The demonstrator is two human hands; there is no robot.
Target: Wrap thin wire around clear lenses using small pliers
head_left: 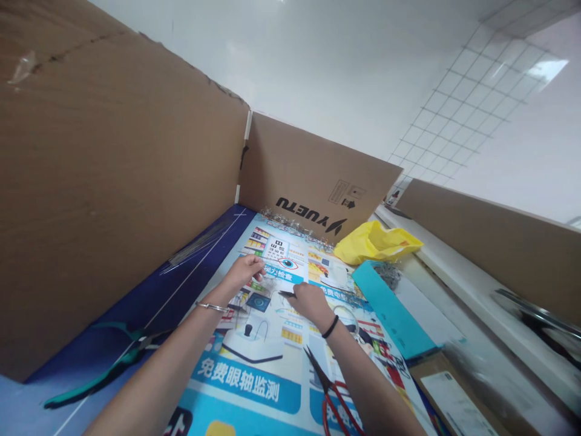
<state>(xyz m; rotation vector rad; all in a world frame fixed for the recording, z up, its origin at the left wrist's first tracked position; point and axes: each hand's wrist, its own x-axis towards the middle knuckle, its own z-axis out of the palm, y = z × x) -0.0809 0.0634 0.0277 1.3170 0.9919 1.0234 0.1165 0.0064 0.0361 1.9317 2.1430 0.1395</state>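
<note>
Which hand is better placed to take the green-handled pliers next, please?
Probably the left hand: the pliers lie beside its forearm, while the right hand is farther away and holds a dark, pointed tool.

Soft overhead light, wide-angle stretch, slight blur at edges.

My right hand [312, 302] hides most of the dark tool [286, 294]; the bottom edge crops the red scissors [324, 379].

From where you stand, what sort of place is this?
Probably a small craft or assembly workspace: pliers with teal handles and red-handled scissors lie by the working hands, and cardboard panels wall in the printed work surface.
</note>
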